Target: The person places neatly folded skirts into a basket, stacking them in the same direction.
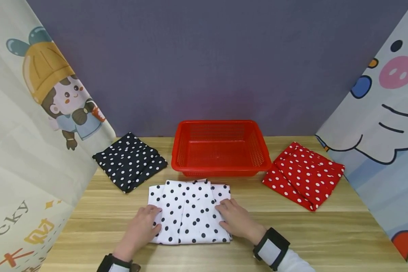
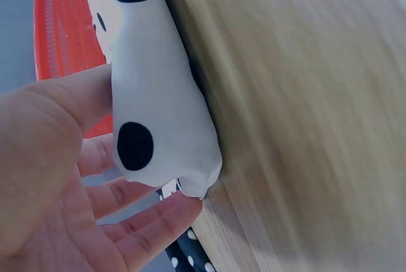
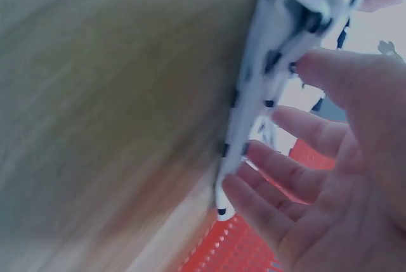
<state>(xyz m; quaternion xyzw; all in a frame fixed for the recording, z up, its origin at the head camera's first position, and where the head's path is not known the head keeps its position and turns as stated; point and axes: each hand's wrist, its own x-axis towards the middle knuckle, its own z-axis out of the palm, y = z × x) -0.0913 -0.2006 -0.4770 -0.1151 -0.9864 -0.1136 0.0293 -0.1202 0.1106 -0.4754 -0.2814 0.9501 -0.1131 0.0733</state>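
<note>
1. We see a white cloth with black dots [image 1: 189, 211] lying folded on the wooden table [image 1: 326, 234], at about six o'clock from the red basket [image 1: 221, 149] and just in front of its near rim.
2. Our left hand [image 1: 141, 228] lies at the cloth's nine o'clock edge. The left wrist view shows its thumb [image 2: 82, 97] above a raised fold of the cloth [image 2: 158, 94] and its fingers [image 2: 146, 221] below it, only slightly bent, so the hand is relaxed and cradling the edge rather than clenched round it.
3. Our right hand [image 1: 236, 221] lies on the cloth's three o'clock side. In the right wrist view its fingers [image 3: 285, 170] are spread and nearly straight beside the stacked layers of the cloth [image 3: 266, 75], touching them with no tight grasp.
4. A folded black cloth with white dots [image 1: 130, 161] lies at nine o'clock from the basket, well apart from the hands.
5. A folded red cloth with white dots [image 1: 304, 174] lies at three o'clock from the basket.
6. Both wrists carry dark bands [image 1: 271, 247].
7. A grey wall [image 1: 204, 56] stands at twelve o'clock, with cartoon-printed curtains [image 1: 27, 132] hanging on either side.
</note>
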